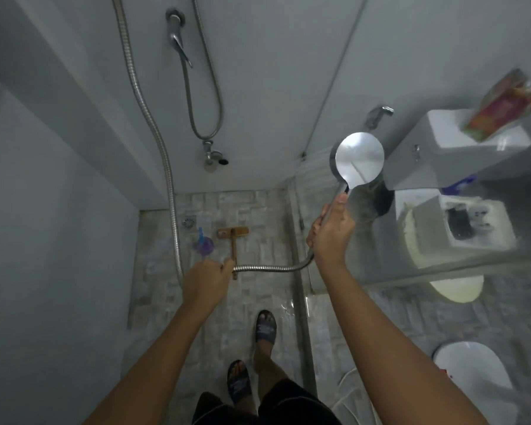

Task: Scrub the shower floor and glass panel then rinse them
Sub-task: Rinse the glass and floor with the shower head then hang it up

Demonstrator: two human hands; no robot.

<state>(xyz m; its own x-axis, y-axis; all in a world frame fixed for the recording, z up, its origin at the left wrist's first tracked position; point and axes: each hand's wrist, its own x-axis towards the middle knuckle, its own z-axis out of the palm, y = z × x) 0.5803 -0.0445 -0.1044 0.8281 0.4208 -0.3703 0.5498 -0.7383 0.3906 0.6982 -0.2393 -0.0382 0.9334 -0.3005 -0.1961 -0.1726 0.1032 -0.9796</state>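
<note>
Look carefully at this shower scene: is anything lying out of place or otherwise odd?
A wooden-handled brush and a purple scrubber lie loose on the wet shower floor near the drain. Nothing looks damaged.
</note>
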